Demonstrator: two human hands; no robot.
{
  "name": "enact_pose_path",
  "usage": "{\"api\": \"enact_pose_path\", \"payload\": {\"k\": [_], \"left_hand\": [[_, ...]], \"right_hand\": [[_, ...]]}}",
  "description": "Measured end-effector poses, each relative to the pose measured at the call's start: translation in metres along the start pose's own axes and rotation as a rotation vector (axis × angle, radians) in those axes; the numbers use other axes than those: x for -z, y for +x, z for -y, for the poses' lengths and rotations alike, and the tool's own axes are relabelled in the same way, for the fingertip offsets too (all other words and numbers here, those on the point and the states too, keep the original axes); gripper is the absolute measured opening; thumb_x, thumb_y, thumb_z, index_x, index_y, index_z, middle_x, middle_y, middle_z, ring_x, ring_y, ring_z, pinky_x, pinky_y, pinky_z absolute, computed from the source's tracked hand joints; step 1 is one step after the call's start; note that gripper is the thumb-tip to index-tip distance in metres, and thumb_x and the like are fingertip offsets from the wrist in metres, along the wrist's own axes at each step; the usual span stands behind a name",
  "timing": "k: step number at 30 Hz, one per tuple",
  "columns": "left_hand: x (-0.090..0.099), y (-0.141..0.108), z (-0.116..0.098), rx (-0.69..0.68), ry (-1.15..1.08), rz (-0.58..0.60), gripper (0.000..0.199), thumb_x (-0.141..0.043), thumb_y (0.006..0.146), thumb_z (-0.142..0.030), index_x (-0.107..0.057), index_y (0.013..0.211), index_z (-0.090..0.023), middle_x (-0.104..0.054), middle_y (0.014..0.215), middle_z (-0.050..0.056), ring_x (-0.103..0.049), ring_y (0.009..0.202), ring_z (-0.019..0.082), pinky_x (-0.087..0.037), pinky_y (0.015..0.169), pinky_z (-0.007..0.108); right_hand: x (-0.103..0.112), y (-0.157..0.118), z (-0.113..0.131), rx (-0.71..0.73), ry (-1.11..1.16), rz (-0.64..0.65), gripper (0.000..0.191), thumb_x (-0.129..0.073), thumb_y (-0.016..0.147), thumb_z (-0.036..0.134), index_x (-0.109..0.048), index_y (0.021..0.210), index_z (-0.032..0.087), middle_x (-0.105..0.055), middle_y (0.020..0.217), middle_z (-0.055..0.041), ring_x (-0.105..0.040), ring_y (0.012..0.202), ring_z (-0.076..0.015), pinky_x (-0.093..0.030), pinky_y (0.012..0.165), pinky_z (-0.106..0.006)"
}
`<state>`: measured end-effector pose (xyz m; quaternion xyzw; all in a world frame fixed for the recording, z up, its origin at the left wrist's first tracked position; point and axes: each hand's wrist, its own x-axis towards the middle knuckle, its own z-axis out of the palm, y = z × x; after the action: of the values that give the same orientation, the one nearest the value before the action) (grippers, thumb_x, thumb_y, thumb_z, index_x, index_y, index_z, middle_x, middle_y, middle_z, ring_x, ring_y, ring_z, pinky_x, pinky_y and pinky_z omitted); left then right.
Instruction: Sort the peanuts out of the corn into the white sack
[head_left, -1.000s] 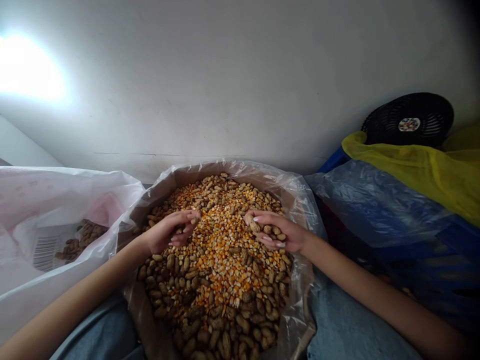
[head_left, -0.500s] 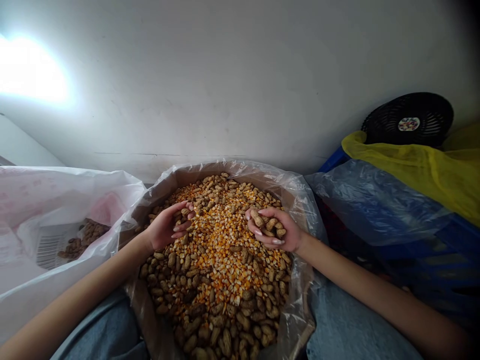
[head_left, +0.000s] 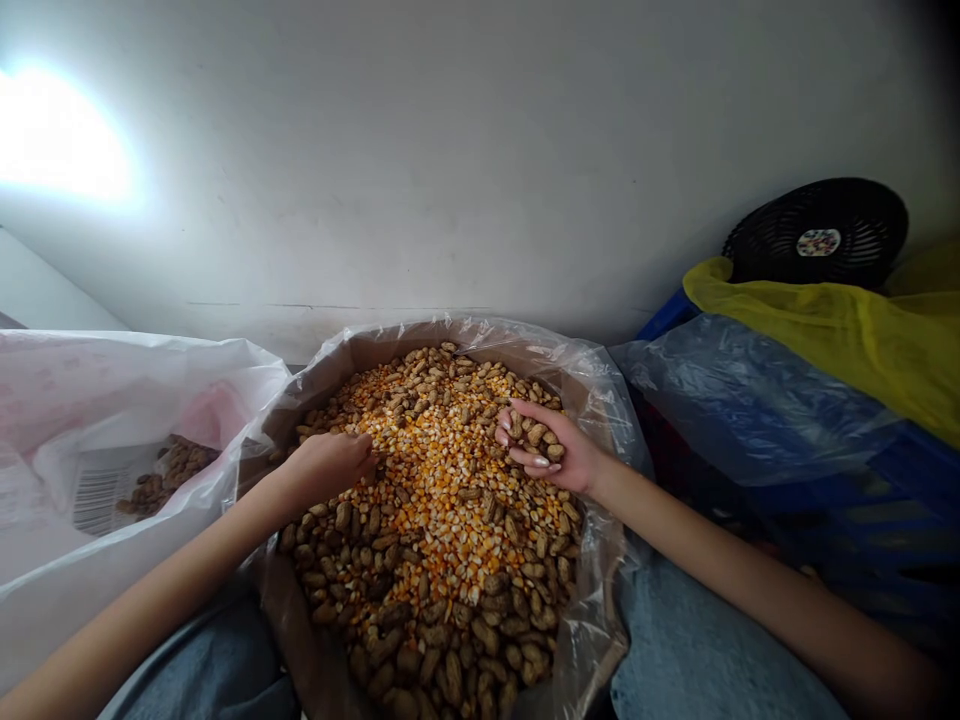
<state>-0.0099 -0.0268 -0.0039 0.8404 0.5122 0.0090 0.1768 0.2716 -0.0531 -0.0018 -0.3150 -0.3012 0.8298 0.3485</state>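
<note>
A large sack lined with clear plastic (head_left: 600,560) sits between my knees, filled with shelled yellow-orange corn kernels (head_left: 442,490) and peanuts in their shells (head_left: 442,640). Peanuts lie thickest near me and around the rim, with corn mostly in the middle. My right hand (head_left: 547,447) is cupped over the far right of the sack, holding several peanuts. My left hand (head_left: 328,465) lies palm down at the left of the corn, fingers curled. Whatever is under its palm is hidden.
To the left, a white plastic bag (head_left: 127,390) holds a small heap of peanuts (head_left: 169,475). To the right lie a blue plastic bag (head_left: 750,400), a yellow bag (head_left: 825,340) and a blue crate (head_left: 847,510). A black round fan (head_left: 817,235) stands against the white wall (head_left: 375,170).
My left hand has turned palm down and dropped to the corn, no longer showing peanuts. My right hand has tilted, still holding peanuts, with fewer showing.
</note>
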Motion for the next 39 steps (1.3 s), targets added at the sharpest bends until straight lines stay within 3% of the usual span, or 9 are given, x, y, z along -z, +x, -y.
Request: {"api": "enact_pose_path", "payload": {"k": [4,8,16,20,24,30,32,36,39], "left_hand": [[-0.01,-0.003,-0.003,-0.033,0.079,0.018,0.022,-0.05,0.068,-0.036,-0.048,0.057,-0.017,-0.041,0.044,0.0,-0.041,0.041,0.011,-0.026,0.043,0.021],[-0.01,-0.001,-0.004,-0.038,-0.099,0.046,0.02,-0.053,0.065,-0.035,-0.049,0.057,-0.017,-0.04,0.044,-0.001,-0.039,0.042,0.01,-0.026,0.043,0.021],[0.015,0.006,0.001,0.209,-1.71,0.332,0.009,-0.038,0.074,-0.025,-0.043,0.071,-0.017,-0.028,0.051,-0.006,-0.018,0.032,0.003,-0.013,0.026,0.013],[0.017,0.007,0.002,0.193,-1.959,0.274,0.013,-0.042,0.073,-0.025,-0.039,0.064,-0.016,-0.032,0.056,-0.005,-0.025,0.035,0.002,-0.016,0.026,0.012],[0.011,0.007,-0.001,0.201,-1.628,0.15,0.015,-0.044,0.074,-0.029,-0.042,0.069,-0.016,-0.038,0.059,-0.004,-0.027,0.036,0.002,-0.016,0.028,0.012],[-0.001,0.006,-0.002,-0.095,-0.14,0.076,0.031,-0.034,0.077,-0.044,-0.049,0.091,-0.021,-0.053,0.062,0.0,-0.049,0.054,0.012,-0.035,0.05,0.021],[-0.004,0.006,-0.001,-0.151,0.155,0.113,0.033,-0.028,0.079,-0.042,-0.047,0.096,-0.021,-0.057,0.066,0.002,-0.052,0.057,0.016,-0.036,0.053,0.025],[-0.007,0.007,-0.001,-0.153,0.191,0.118,0.029,-0.029,0.079,-0.04,-0.047,0.09,-0.02,-0.056,0.065,0.003,-0.052,0.056,0.017,-0.035,0.052,0.026],[-0.003,0.007,-0.004,-0.076,-0.299,0.096,0.023,-0.038,0.076,-0.04,-0.047,0.082,-0.02,-0.05,0.06,-0.001,-0.046,0.051,0.01,-0.033,0.048,0.021]], "right_hand": [[0.003,0.002,0.0,-0.01,-0.014,-0.082,0.018,-0.042,0.077,0.033,-0.045,0.072,0.015,-0.049,0.065,0.0012,-0.035,0.034,-0.0004,-0.016,0.025,-0.009],[0.004,0.002,0.0,-0.02,-0.026,-0.102,0.018,-0.042,0.076,0.033,-0.045,0.072,0.016,-0.049,0.064,0.0015,-0.034,0.034,-0.0005,-0.016,0.025,-0.009],[0.004,0.003,0.001,-0.024,-0.007,-0.087,0.018,-0.04,0.078,0.031,-0.046,0.072,0.015,-0.049,0.064,0.0015,-0.035,0.035,-0.0004,-0.016,0.026,-0.009],[0.006,0.002,0.001,-0.021,0.006,-0.068,0.017,-0.039,0.078,0.031,-0.046,0.073,0.016,-0.048,0.065,0.0016,-0.035,0.035,-0.0003,-0.015,0.026,-0.009],[0.008,0.0,0.002,-0.022,0.016,-0.063,0.018,-0.039,0.078,0.032,-0.046,0.073,0.016,-0.048,0.066,0.0014,-0.035,0.036,-0.0004,-0.015,0.026,-0.009],[0.007,0.0,0.002,-0.013,-0.031,-0.09,0.018,-0.041,0.077,0.033,-0.046,0.073,0.016,-0.049,0.066,0.0014,-0.036,0.036,-0.0007,-0.017,0.027,-0.01],[0.007,0.0,0.002,-0.01,-0.057,-0.1,0.018,-0.042,0.077,0.033,-0.047,0.072,0.016,-0.049,0.066,0.0015,-0.035,0.036,-0.0005,-0.016,0.027,-0.01],[0.01,0.0,0.0,0.023,-0.181,-0.152,0.019,-0.041,0.076,0.032,-0.049,0.07,0.016,-0.051,0.071,0.0011,-0.035,0.035,-0.0003,-0.015,0.027,-0.012],[0.012,0.001,-0.002,0.037,-0.35,-0.208,0.022,-0.04,0.076,0.034,-0.051,0.07,0.016,-0.053,0.077,-0.0001,-0.035,0.035,-0.0003,-0.016,0.028,-0.014]]}}
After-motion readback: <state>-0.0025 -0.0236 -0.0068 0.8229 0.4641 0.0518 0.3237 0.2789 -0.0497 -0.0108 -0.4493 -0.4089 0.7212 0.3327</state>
